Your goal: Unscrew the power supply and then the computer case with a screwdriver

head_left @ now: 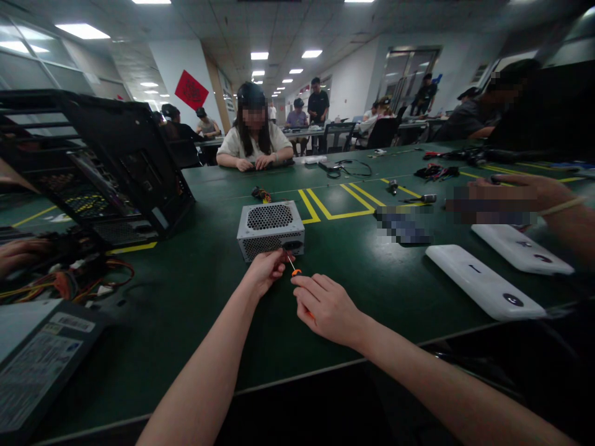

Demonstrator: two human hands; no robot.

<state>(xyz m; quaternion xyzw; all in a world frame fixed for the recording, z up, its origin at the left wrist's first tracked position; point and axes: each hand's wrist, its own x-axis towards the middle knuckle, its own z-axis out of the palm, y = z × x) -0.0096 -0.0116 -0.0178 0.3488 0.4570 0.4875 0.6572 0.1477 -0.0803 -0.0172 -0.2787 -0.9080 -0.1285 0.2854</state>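
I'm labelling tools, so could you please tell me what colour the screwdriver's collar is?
The screwdriver's collar is orange, best seen in the head view.

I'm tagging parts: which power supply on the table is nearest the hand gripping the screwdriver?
The central power supply, its honeycomb grille facing up; the other power supply, at lower left with a printed label, lies farther from the right hand.

Dim indoor light comes from rectangular ceiling panels (82,31); a pale glare marks the green worktop (195,310). Deep shadow blackens the lower right, wide-angle distortion stretches the computer case (100,155) at left, and pixelation hides patches.
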